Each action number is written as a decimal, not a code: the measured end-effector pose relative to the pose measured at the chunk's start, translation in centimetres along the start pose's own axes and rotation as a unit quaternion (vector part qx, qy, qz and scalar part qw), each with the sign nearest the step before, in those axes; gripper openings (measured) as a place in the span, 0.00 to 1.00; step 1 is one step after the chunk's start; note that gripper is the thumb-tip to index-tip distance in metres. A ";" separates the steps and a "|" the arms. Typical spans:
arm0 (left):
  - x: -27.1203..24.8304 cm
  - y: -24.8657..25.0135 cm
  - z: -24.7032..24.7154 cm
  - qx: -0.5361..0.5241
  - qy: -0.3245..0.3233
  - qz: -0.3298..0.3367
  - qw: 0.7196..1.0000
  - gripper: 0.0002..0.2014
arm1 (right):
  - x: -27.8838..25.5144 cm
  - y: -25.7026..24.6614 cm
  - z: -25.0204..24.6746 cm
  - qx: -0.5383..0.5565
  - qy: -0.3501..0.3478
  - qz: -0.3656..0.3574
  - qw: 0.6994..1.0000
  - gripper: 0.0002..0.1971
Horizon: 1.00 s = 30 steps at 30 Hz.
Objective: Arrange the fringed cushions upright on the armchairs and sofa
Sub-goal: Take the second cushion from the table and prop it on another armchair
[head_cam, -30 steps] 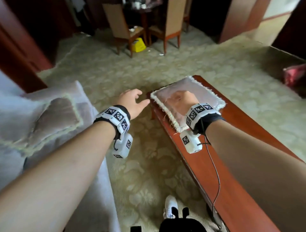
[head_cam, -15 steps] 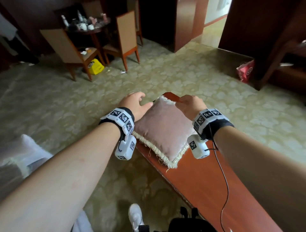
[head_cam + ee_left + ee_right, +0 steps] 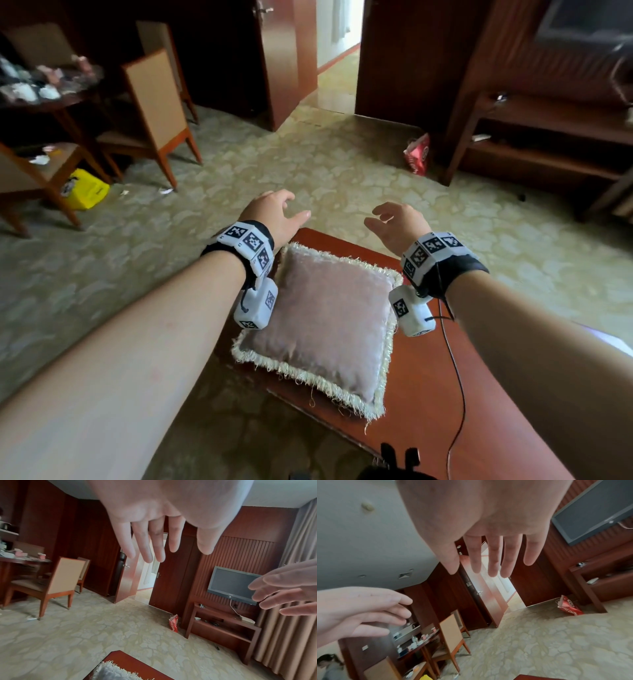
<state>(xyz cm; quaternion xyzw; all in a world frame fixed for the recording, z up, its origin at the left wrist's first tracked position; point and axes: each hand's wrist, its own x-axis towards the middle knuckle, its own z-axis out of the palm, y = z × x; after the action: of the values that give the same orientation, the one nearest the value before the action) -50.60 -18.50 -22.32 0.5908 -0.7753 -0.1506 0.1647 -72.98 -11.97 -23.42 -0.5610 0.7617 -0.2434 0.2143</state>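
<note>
A pink cushion (image 3: 329,318) with a cream fringe lies flat on the red-brown wooden table (image 3: 438,394); its fringed corner (image 3: 113,672) shows at the bottom of the left wrist view. My left hand (image 3: 274,212) hovers past the cushion's far left corner, fingers spread and holding nothing. My right hand (image 3: 394,222) hovers beyond the far right corner, also with straight spread fingers. Both hands are above the table's far end, apart from the cushion. In the wrist views the left hand (image 3: 154,534) and right hand (image 3: 488,540) show bare palms. No armchair or sofa is in view.
Wooden chairs (image 3: 154,113) and a cluttered round table (image 3: 51,92) stand at the back left, with a yellow bag (image 3: 85,188) on the patterned carpet. A red bag (image 3: 418,154) leans by a TV shelf unit (image 3: 548,137). An open doorway (image 3: 335,51) lies straight ahead.
Both hands let go of the cushion and lifted forward past its far edge. My view turned right, so the grey seat with the other cushion left the picture.
</note>
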 end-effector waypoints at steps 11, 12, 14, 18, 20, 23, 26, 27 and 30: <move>11.4 -1.4 4.7 0.001 -0.044 0.010 0.999 0.26 | 11.3 3.2 2.8 0.017 0.004 0.056 0.998 0.22; 12.1 -1.7 5.1 0.002 -0.047 0.010 0.999 0.26 | 12.0 3.5 3.2 0.018 0.003 0.060 0.998 0.22; 13.6 -2.3 6.0 0.004 -0.061 0.008 0.998 0.26 | 13.3 4.0 3.9 0.016 -0.003 0.074 0.997 0.22; 15.9 -4.4 8.4 0.001 -0.096 0.010 0.995 0.26 | 15.6 5.1 6.5 0.011 -0.021 0.112 0.993 0.21; 17.0 -6.1 10.0 -0.004 -0.114 0.007 0.993 0.27 | 16.4 5.6 8.3 0.006 -0.032 0.134 0.990 0.21; 18.4 -9.1 12.5 0.008 -0.158 0.003 0.987 0.28 | 16.7 6.6 11.1 0.001 -0.047 0.170 0.984 0.22; 20.0 -12.0 14.5 0.032 -0.199 0.004 0.979 0.30 | 16.7 7.6 13.4 -0.014 -0.038 0.198 0.979 0.21; 20.5 -12.8 15.0 0.042 -0.209 0.008 0.977 0.31 | 16.6 8.0 13.9 -0.021 -0.034 0.204 0.978 0.21; 21.9 -15.0 16.9 0.073 -0.238 0.020 0.968 0.32 | 16.4 9.4 15.7 -0.023 -0.027 0.251 0.967 0.21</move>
<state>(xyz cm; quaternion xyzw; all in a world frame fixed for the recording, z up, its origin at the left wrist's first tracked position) -50.36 -42.84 -42.21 0.5326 -0.8127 -0.2271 -0.0652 -75.23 -27.39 -42.46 -0.3628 0.8774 -0.1493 0.2760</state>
